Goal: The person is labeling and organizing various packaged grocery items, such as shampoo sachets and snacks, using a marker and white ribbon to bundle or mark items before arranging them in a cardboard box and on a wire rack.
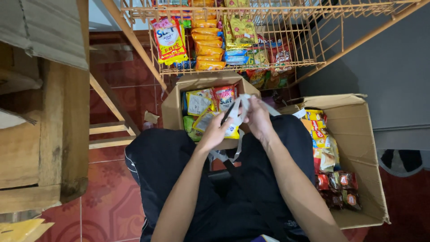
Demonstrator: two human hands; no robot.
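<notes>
- Strip [239, 112], pale and crumpled, sits pinched between both hands, just over the near edge of the middle box [172, 105].
- Left hand [216, 131] grips its lower end, fingers curled shut on it.
- Right hand [257, 115] clamps the upper part, thumb pressed in.
- Sachets [205, 104] fill that box beneath.
- Side box [358, 134] at right holds snack packs [324, 148].
- Wire rack [309, 36] stands beyond, stocked with packets.
</notes>
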